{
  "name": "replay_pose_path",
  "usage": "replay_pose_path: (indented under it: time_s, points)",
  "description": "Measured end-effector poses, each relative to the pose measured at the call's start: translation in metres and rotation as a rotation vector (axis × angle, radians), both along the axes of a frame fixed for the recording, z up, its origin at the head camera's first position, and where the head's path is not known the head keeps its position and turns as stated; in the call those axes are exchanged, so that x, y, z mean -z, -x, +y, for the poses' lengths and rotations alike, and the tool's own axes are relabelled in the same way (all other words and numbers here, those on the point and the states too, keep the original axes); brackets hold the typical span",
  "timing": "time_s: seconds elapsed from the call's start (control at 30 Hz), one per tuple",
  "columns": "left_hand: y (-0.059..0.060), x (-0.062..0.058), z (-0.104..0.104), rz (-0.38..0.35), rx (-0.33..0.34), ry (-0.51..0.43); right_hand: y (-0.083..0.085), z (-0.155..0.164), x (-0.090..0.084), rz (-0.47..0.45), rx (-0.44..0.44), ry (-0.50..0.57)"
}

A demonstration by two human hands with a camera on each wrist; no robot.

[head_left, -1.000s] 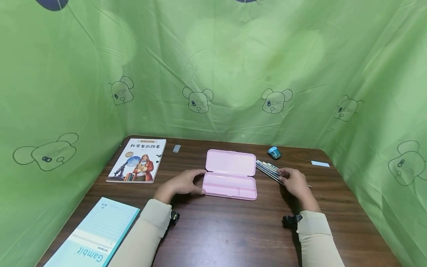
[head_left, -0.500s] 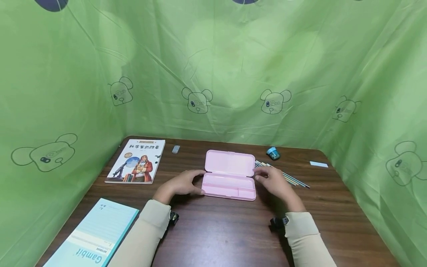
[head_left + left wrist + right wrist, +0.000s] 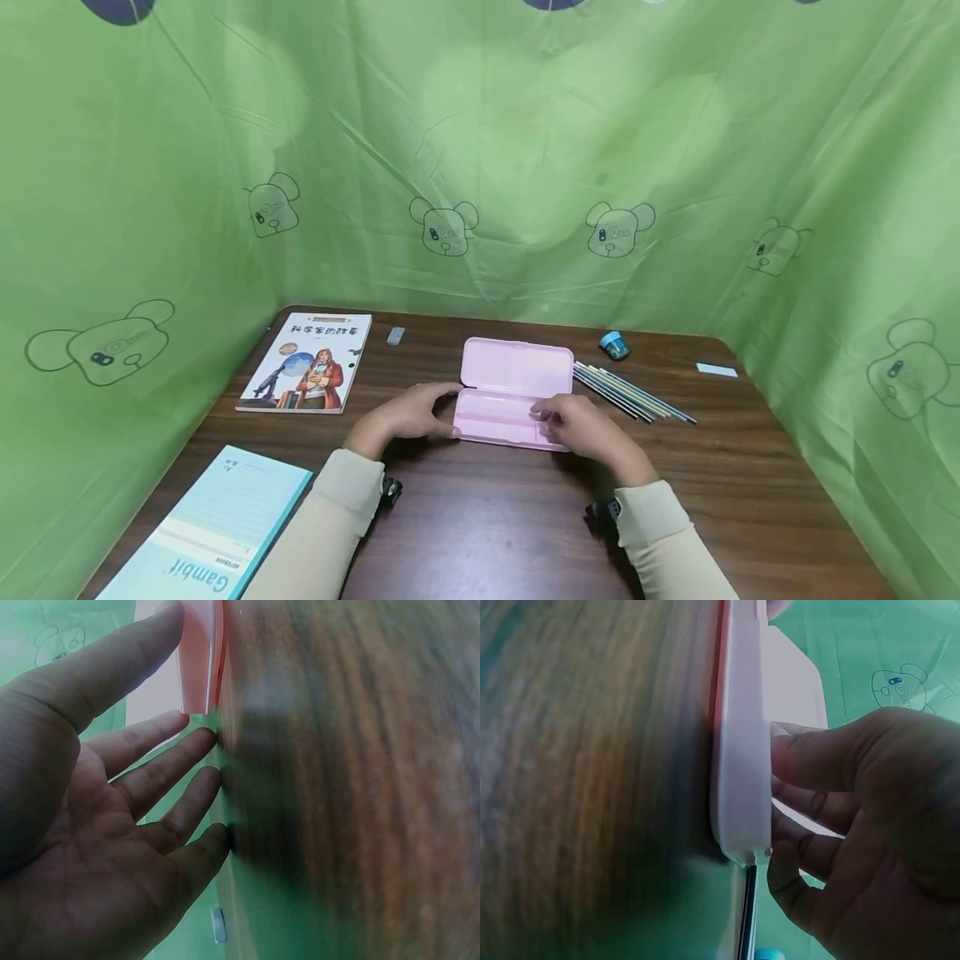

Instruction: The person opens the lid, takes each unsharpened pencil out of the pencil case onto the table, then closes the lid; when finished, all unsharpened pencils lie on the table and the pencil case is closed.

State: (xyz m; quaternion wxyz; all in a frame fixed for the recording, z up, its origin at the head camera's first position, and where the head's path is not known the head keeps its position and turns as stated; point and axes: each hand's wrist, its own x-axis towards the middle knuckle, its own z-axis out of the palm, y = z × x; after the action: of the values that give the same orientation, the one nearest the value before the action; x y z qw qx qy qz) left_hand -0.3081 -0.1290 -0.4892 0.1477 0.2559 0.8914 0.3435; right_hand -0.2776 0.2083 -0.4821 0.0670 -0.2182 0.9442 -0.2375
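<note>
A pink pencil case (image 3: pixel 517 368) lies open on the table, its lid folded back and its divided tray toward me. At the tray's left end, my left hand (image 3: pixel 411 410) has the thumb at the near corner and the index finger near the far side. Its other fingers spread loosely in the left wrist view. My right hand (image 3: pixel 583 427) reaches over the tray's right end, fingers bent down into it. In the right wrist view the case wall (image 3: pixel 744 750) hides those fingertips, so whether they pinch anything is unclear. Several pencils (image 3: pixel 626 392) lie right of the case.
A blue pencil sharpener (image 3: pixel 616 345) stands behind the pencils, and a pale flat strip (image 3: pixel 717 369) lies at far right. On the left are a grey eraser (image 3: pixel 396 336), a picture-covered book (image 3: pixel 307 362) and a light-blue notebook (image 3: pixel 213 517). Green curtain (image 3: pixel 480 150) surrounds the table (image 3: pixel 480 533).
My right hand has left the pencils, passed the case's right edge and come over its tray. The pencils now lie loose on the table. My left hand has stayed at the case.
</note>
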Motion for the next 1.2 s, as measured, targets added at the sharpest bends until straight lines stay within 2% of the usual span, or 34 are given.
replay_pose_path:
  time_s: [0.37,0.6,0.8,0.93,1.03,1.1,1.2]
  points:
    - [0.001,0.0,-0.002,0.001,-0.002,0.001,0.003,-0.001,-0.002,-0.054,-0.033,0.012]
    - [0.001,0.001,-0.002,0.004,0.001,0.006,0.002,0.004,-0.001,-0.09,-0.001,0.091]
    - [0.0,0.001,-0.001,0.01,0.003,0.013,0.003,0.016,-0.008,-0.03,0.041,0.116]
    - [0.0,0.0,0.001,0.001,0.001,0.007,0.004,0.038,-0.019,0.008,0.121,0.227]
    - [0.0,-0.002,0.001,-0.002,0.004,0.001,0.006,0.064,-0.027,0.047,0.238,0.28]
    - [-0.001,-0.002,0.001,0.0,0.009,-0.002,0.005,0.086,-0.03,0.083,0.316,0.277]
    - [-0.002,-0.003,0.0,-0.01,0.007,-0.008,0.003,0.121,-0.03,0.119,0.406,0.218]
